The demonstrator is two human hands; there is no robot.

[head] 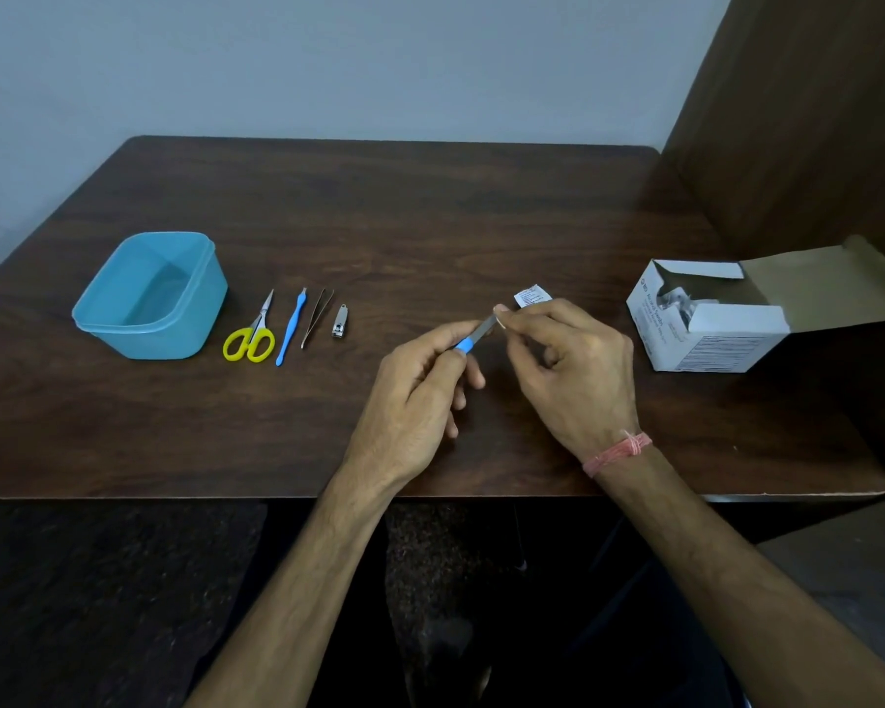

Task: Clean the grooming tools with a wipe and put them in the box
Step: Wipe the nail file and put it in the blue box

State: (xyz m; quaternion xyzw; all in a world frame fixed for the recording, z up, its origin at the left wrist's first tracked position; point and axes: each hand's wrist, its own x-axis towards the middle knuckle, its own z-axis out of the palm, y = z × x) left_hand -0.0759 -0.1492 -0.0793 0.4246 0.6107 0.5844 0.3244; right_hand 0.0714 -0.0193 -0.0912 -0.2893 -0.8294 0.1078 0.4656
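A nail file (476, 337) with a blue handle is gripped in the left hand (420, 396) above the table (430, 222); its metal end is pinched by the right hand (568, 360) through a small wipe (502, 319), barely visible. First tool judged mid-clean. The blue box (149, 298) at left appears empty, nothing stored yet. Scissors (252, 332), a blue pusher (291, 327), tweezers (317, 316) and a nail clipper (339, 321) are laid in a row just beside it, judged still to be wiped. A torn wrapper (531, 294) and an opened carton (711, 319) are seen at right
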